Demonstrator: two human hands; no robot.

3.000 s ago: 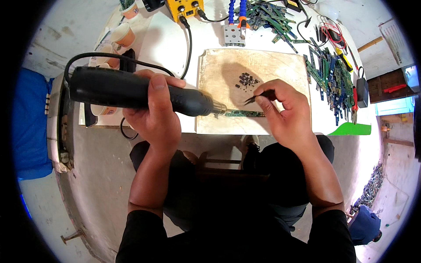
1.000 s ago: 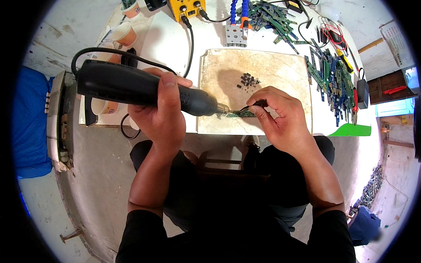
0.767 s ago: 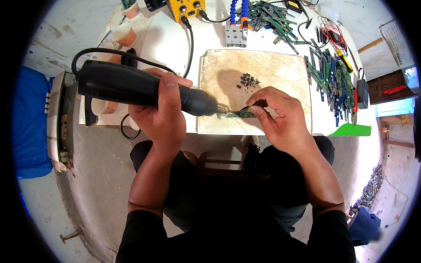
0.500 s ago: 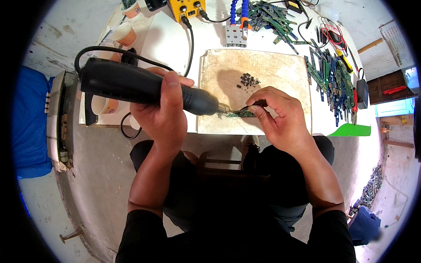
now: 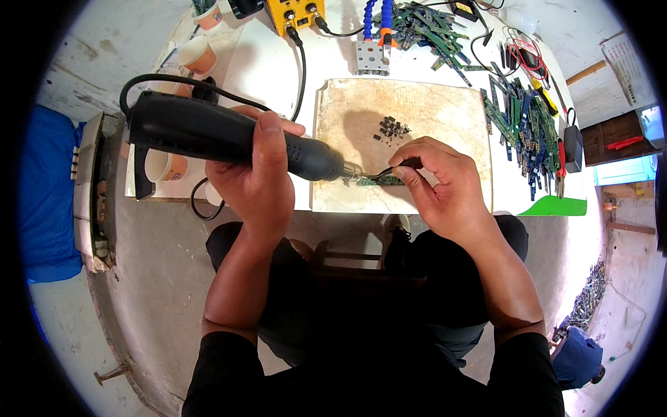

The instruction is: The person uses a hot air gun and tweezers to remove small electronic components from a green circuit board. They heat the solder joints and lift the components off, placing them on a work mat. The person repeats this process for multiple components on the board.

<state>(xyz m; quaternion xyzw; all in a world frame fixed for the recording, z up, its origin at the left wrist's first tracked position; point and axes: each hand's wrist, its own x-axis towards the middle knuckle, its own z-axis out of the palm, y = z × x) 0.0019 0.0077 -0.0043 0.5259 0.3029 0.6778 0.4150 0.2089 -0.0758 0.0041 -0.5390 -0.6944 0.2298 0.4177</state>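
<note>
My left hand [image 5: 258, 174] is wrapped round a black hot air gun [image 5: 201, 132], its metal nozzle [image 5: 353, 172] pointing right and down at a narrow green circuit board strip [image 5: 379, 181]. The strip lies near the front edge of a stained, tan work board [image 5: 438, 104]. Between the thumb and fingers of my right hand [image 5: 445, 177] are dark tweezers [image 5: 403, 167], with their tips over the strip close to the nozzle. Whether the tips grip a part is too small to tell. A small heap of black chips [image 5: 394, 128] sits on the work board beyond the strip.
Circuit board strips [image 5: 517, 118] are piled at the right, with another pile [image 5: 427, 31] at the back. Pliers [image 5: 561, 167] lie at the right edge. A yellow soldering station [image 5: 295, 14], a metal block [image 5: 373, 58] and paper cups [image 5: 167, 165] stand around. The gun's cable [image 5: 187, 78] loops leftward.
The hot air gun has shifted very slightly left. My right hand and the tweezers are almost where they were.
</note>
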